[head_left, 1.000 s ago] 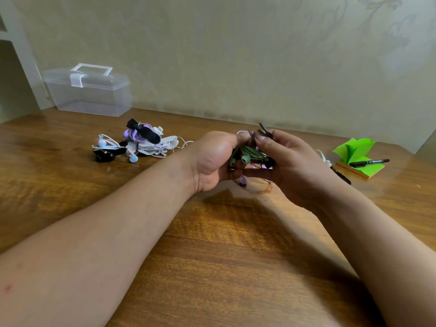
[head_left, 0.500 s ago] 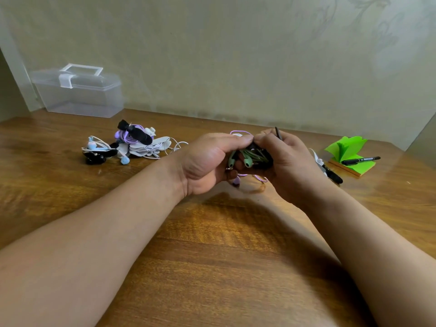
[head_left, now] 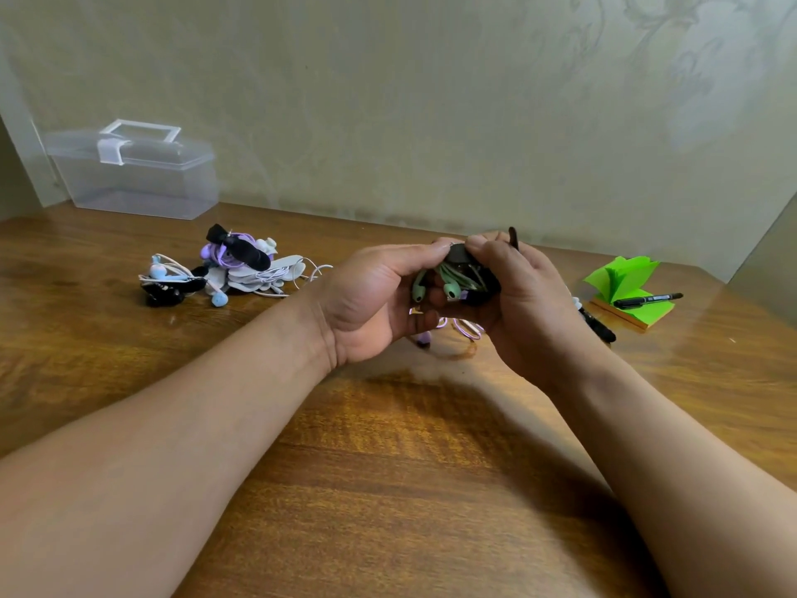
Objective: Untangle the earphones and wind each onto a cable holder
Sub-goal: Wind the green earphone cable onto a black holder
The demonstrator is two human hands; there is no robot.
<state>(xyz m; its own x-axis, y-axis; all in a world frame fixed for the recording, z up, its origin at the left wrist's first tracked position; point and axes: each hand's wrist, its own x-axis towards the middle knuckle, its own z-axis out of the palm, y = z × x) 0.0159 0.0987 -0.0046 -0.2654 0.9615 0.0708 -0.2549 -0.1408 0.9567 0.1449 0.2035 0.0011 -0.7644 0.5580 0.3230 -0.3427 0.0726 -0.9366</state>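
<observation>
My left hand [head_left: 371, 299] and right hand [head_left: 532, 304] grip the green earphones [head_left: 453, 283], bundled in a black cable holder [head_left: 459, 253], fingers [head_left: 409, 257] curled, above the table's [head_left: 388, 468] far middle. A pile of other earphones [head_left: 233, 269] lies far-left, green sticky notes [head_left: 625, 280] far-right.

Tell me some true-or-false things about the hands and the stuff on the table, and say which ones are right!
1. The left hand and the right hand both hold the green earphones. True.
2. The clear plastic box stands on the right side of the table. False: the box stands at the far left, by the wall.
3. A black pen lies on the green sticky notes. True.
4. The pile of other earphones lies inside the box. False: the pile lies on the table, in front of the box.
</observation>
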